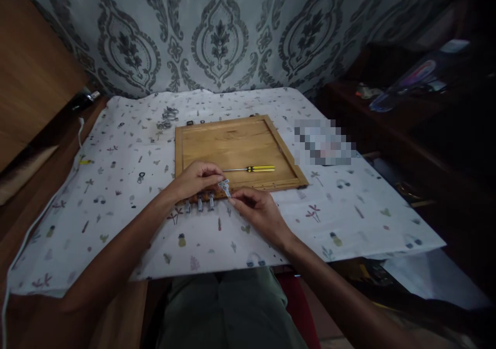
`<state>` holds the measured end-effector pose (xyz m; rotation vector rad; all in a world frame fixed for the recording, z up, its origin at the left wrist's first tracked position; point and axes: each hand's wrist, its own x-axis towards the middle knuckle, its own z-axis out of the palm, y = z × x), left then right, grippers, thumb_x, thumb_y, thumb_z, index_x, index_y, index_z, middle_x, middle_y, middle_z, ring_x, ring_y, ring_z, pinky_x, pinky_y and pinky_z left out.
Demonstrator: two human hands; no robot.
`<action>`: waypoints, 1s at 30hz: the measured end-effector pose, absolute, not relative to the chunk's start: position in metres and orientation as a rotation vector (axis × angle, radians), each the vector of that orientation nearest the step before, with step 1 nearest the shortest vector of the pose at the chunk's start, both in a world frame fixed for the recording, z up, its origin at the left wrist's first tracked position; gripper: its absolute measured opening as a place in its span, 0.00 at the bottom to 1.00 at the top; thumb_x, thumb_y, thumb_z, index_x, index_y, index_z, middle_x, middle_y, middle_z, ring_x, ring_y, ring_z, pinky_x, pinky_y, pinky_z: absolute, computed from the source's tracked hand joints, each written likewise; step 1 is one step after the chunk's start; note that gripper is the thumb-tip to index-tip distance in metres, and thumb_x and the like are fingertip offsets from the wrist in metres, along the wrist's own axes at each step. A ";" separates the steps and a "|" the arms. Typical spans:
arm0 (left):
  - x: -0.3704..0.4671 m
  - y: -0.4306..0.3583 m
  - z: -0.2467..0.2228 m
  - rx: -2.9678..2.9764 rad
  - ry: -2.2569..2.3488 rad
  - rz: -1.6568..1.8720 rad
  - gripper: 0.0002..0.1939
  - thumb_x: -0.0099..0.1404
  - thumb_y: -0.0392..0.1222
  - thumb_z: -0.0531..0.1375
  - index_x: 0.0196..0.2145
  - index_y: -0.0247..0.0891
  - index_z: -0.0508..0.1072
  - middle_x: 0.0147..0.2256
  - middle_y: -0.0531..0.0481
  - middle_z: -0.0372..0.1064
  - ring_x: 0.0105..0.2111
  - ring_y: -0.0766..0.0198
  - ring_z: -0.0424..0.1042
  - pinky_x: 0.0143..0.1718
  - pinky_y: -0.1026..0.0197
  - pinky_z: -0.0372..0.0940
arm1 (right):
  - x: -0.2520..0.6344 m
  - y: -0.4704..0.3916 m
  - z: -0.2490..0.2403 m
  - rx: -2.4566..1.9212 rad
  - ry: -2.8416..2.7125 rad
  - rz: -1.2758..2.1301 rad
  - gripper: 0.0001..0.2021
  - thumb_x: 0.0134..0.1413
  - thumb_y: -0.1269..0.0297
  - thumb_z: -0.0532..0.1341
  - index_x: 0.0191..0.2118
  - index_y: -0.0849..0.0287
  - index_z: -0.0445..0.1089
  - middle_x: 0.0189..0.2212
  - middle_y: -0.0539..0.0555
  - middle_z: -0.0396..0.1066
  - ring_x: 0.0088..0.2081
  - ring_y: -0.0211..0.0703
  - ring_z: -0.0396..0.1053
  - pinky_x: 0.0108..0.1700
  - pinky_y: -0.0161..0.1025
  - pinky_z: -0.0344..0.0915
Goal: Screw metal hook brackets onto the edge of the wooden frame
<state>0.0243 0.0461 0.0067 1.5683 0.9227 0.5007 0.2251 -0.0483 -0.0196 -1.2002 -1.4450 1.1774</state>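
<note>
Both my hands meet at the near edge of a framed wooden panel (228, 145) lying flat on the cloth. My left hand (199, 178) pinches the upper end of a small silvery metal fitting (224, 186). Its lower end is between the thumb and fingers of my right hand (256, 207). Three similar metal fittings (200, 202) hang side by side from the panel's near edge, left of my fingers. A screwdriver (260, 168) with a yellow and black handle rests on the panel, its shaft pointing at my left hand.
A pile of metal fittings (168, 116) is on the patterned tablecloth (116, 225), back left. Right of the panel is a pixelated item (325, 142). A plastic bottle (418, 75) lies on dark furniture at right. A white cable (39, 214) runs along the left edge.
</note>
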 end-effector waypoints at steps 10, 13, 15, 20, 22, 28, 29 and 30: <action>0.010 0.053 -0.002 1.823 0.961 0.562 0.06 0.65 0.39 0.64 0.37 0.36 0.80 0.35 0.50 0.79 0.35 0.63 0.74 0.39 0.62 0.66 | 0.219 -0.051 -0.027 -1.327 -1.239 1.439 0.20 0.49 0.44 0.71 0.26 0.57 0.72 0.16 0.46 0.66 0.19 0.32 0.57 0.22 0.34 0.52; 0.011 0.051 0.000 1.865 0.950 0.532 0.05 0.65 0.36 0.62 0.35 0.36 0.80 0.34 0.51 0.78 0.34 0.64 0.74 0.37 0.63 0.65 | 0.218 -0.051 -0.024 -1.335 -1.246 1.465 0.19 0.50 0.46 0.71 0.26 0.57 0.73 0.16 0.45 0.66 0.19 0.32 0.58 0.22 0.34 0.54; 0.011 0.050 0.001 1.887 0.958 0.509 0.05 0.66 0.35 0.62 0.34 0.36 0.79 0.32 0.51 0.77 0.32 0.65 0.72 0.35 0.64 0.64 | 0.218 -0.051 -0.021 -1.328 -1.272 1.472 0.18 0.51 0.47 0.71 0.25 0.57 0.73 0.17 0.46 0.67 0.19 0.33 0.60 0.24 0.34 0.57; 0.010 0.048 0.001 1.921 0.973 0.489 0.05 0.66 0.35 0.63 0.34 0.36 0.80 0.32 0.52 0.77 0.31 0.66 0.71 0.34 0.65 0.63 | 0.215 -0.050 -0.018 -1.320 -1.312 1.467 0.17 0.51 0.49 0.71 0.25 0.57 0.73 0.19 0.46 0.68 0.20 0.34 0.63 0.27 0.35 0.61; 0.010 0.049 0.000 1.932 0.976 0.485 0.04 0.66 0.37 0.64 0.35 0.36 0.80 0.31 0.53 0.76 0.30 0.67 0.71 0.33 0.65 0.63 | 0.214 -0.050 -0.019 -1.332 -1.318 1.464 0.18 0.50 0.47 0.72 0.25 0.57 0.73 0.19 0.46 0.68 0.20 0.34 0.63 0.26 0.36 0.60; 0.010 0.050 -0.003 1.999 0.968 0.465 0.04 0.67 0.36 0.65 0.34 0.36 0.80 0.33 0.51 0.77 0.32 0.66 0.73 0.35 0.64 0.64 | 0.214 -0.052 -0.018 -1.345 -1.307 1.475 0.19 0.50 0.45 0.72 0.26 0.57 0.74 0.21 0.47 0.70 0.20 0.33 0.63 0.26 0.35 0.61; 0.010 0.051 -0.003 2.011 0.964 0.462 0.04 0.67 0.36 0.65 0.34 0.36 0.81 0.34 0.51 0.78 0.32 0.66 0.73 0.36 0.64 0.64 | 0.214 -0.052 -0.017 -1.349 -1.314 1.474 0.19 0.50 0.45 0.71 0.26 0.57 0.74 0.20 0.47 0.70 0.20 0.33 0.63 0.26 0.35 0.61; 0.011 0.051 -0.004 2.022 0.961 0.460 0.04 0.67 0.36 0.65 0.34 0.36 0.81 0.34 0.51 0.78 0.33 0.65 0.74 0.37 0.63 0.64 | 0.214 -0.052 -0.017 -1.350 -1.317 1.473 0.19 0.50 0.45 0.71 0.26 0.57 0.75 0.19 0.46 0.69 0.20 0.33 0.63 0.26 0.35 0.61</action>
